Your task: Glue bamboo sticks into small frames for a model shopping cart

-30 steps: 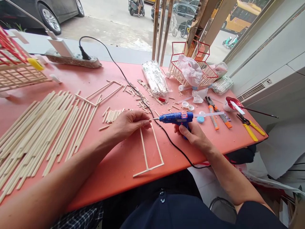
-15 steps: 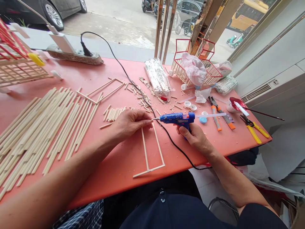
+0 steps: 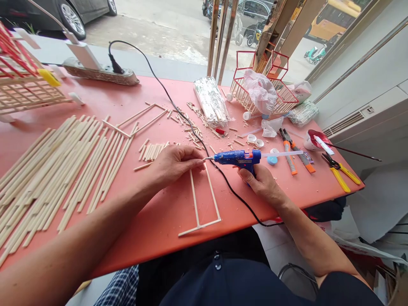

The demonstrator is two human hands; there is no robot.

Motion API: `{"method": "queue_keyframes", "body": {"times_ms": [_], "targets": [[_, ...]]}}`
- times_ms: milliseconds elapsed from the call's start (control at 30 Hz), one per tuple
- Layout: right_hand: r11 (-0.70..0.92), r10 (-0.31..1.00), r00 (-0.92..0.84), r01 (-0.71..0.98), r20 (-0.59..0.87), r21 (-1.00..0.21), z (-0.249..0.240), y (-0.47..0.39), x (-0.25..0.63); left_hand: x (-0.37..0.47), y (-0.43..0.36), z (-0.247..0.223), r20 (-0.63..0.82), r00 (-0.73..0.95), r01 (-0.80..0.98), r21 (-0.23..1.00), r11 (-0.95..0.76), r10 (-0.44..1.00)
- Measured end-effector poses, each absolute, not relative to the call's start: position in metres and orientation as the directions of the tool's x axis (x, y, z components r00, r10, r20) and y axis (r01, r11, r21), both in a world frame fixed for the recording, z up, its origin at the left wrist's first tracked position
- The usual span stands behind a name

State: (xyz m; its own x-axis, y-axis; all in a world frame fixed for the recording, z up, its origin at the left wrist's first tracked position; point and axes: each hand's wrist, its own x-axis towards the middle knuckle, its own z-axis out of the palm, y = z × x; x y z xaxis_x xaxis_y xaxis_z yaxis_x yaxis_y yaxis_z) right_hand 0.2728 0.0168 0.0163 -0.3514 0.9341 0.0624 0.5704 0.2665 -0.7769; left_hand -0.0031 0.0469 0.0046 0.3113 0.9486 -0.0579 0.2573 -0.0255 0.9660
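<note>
My right hand (image 3: pixel 263 182) is wrapped round the handle of a blue hot glue gun (image 3: pixel 237 158), with a clear glue stick (image 3: pixel 282 154) poking out of its back. The gun's metal nozzle points left and meets the fingertips of my left hand (image 3: pixel 178 163). Those fingers pinch the far end of a narrow frame of thin wooden sticks (image 3: pixel 214 191), and they hide that corner. Toward me the frame lies on the pink tabletop, its near crosspiece sticking out past one side.
Many long wooden sticks (image 3: pixel 63 170) lie at left, beside short pieces (image 3: pixel 153 151). A black cord (image 3: pixel 165 91) runs across the table to a power strip (image 3: pixel 102 75). Orange-handled pliers (image 3: pixel 288 157), yellow-handled cutters (image 3: pixel 340 178) and a stick basket (image 3: pixel 242 91) stand at right.
Both hands, the glue gun and the frame hold nearly the same positions. Only a slight shift of the camera view shows.
</note>
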Motion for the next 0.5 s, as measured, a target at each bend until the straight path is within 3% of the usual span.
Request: {"method": "queue_keyframes", "body": {"times_ms": [500], "targets": [[0.259, 0.933, -0.357, 0.575, 0.048, -0.776, 0.0224, 0.0172, 0.2702, -0.0027, 0.0465, 0.0058, -0.087, 0.291, 0.247, 0.969, 0.013, 0.953]]}}
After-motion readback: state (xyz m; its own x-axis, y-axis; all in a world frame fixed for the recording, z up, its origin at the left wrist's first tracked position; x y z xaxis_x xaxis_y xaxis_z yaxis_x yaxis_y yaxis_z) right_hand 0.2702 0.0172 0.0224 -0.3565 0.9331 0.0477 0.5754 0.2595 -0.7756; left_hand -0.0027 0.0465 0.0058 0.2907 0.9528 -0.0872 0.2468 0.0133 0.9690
